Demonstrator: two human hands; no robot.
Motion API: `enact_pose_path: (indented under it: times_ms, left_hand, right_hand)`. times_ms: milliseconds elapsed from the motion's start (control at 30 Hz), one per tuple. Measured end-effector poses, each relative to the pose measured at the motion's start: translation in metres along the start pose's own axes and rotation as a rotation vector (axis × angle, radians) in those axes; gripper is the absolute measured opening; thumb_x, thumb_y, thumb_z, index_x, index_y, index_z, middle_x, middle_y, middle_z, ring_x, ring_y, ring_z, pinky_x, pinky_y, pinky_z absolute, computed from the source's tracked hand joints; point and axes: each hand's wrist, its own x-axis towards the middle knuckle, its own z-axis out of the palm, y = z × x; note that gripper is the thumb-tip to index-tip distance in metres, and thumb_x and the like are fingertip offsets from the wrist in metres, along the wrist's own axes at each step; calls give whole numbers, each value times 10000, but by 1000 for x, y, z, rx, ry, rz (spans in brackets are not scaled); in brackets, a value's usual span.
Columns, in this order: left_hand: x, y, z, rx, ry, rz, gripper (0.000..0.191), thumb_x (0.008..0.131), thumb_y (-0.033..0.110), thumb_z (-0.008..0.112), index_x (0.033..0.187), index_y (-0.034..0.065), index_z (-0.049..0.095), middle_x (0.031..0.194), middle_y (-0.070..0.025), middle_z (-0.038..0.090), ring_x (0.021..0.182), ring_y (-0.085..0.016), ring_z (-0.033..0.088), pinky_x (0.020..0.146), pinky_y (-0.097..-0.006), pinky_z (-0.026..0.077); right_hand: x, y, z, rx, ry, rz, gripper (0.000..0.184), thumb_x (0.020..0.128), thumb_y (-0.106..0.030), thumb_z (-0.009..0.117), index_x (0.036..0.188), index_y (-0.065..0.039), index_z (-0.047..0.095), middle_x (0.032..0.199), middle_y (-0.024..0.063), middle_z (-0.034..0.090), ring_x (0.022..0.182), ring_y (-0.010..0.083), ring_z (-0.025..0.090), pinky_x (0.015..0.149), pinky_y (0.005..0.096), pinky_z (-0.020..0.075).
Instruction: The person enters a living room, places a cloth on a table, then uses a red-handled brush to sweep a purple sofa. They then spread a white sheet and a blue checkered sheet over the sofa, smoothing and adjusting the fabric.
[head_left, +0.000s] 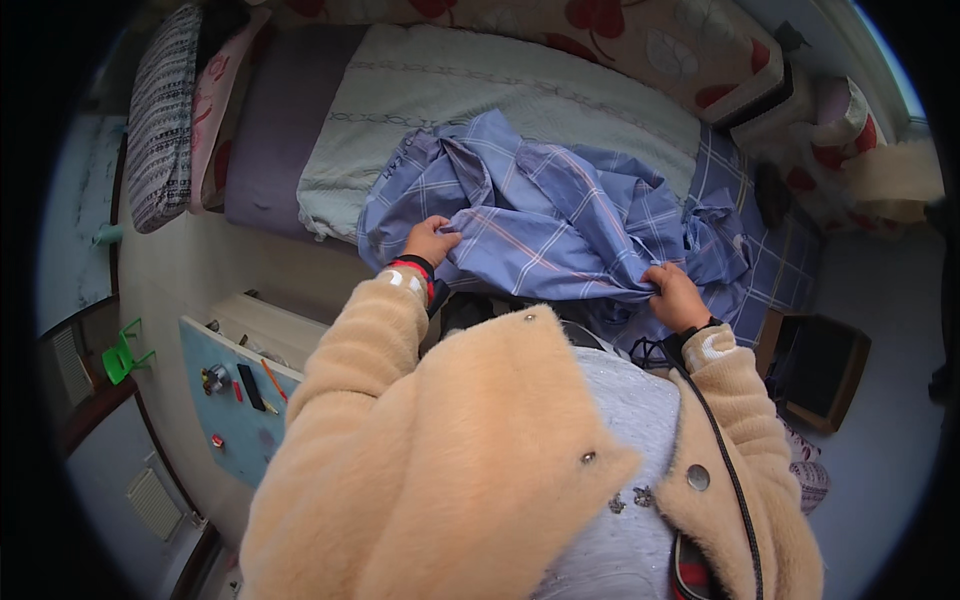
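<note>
A blue plaid cloth (517, 240), perhaps a duvet cover or sheet, lies rumpled over the near side of a bed. My left hand (431, 241) pinches its edge between thumb and fingers. Farther right, my right hand (675, 296) grips the same cloth near a bunched corner. Between both hands the front edge hangs fairly taut, while folds pile up behind it. Under the cloth spreads a pale green quilted cover (480, 90). Part of the cloth's lower edge is hidden by my beige fleece coat.
Pillows (161, 127) stand at the bed's left end on a purple sheet (277, 127). To my left is a light blue tabletop (232, 420) with pens and small items, and a small green chair (124, 356). An open cardboard box (821, 371) sits on the right floor.
</note>
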Motion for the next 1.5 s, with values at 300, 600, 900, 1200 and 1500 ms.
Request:
enact_pose_path:
  times_ms: [300, 600, 900, 1200, 1500]
  left_hand:
    - [-46, 61, 12, -142, -367, 59, 268, 683, -52, 552, 938, 13, 602, 840, 8, 607, 753, -82, 544, 714, -204, 437]
    - [-60, 57, 21, -335, -365, -190, 468, 737, -32, 606, 1199, -13, 531, 1018, -32, 611, 891, -93, 569, 802, -214, 447]
    - [-78, 78, 26, -218, -361, 16, 428, 776, -36, 584, 1201, 14, 558, 1015, -27, 611, 867, -84, 554, 792, -205, 442]
    - [-101, 99, 4, -86, -332, 176, 399, 774, -64, 448, 1121, 25, 625, 1013, -12, 623, 933, -87, 540, 873, -224, 394]
    - [-109, 105, -6, 17, -419, 262, 309, 707, -62, 507, 926, 42, 698, 954, -67, 635, 952, -99, 540, 839, -236, 403]
  right_hand:
    - [35, 42, 38, -158, 244, 112, 354, 719, -67, 548, 1064, -103, 619, 991, 179, 593, 964, 376, 544, 849, 446, 443]
    - [94, -16, 75, -21, 40, -35, 443, 745, -110, 585, 1185, -164, 567, 1083, 185, 564, 1009, 365, 533, 887, 434, 435]
    - [112, -42, 91, -294, -108, 29, 550, 762, -255, 641, 1291, -293, 496, 1364, 188, 381, 1198, 368, 414, 981, 436, 367]
    - [132, -41, 108, -446, -292, 192, 631, 787, -462, 612, 1282, -88, 500, 1333, 126, 416, 1251, 321, 349, 1000, 427, 300]
    - [127, -21, 93, -409, -264, 320, 593, 786, -490, 609, 1166, -36, 581, 1146, 103, 568, 1146, 274, 441, 954, 401, 334]
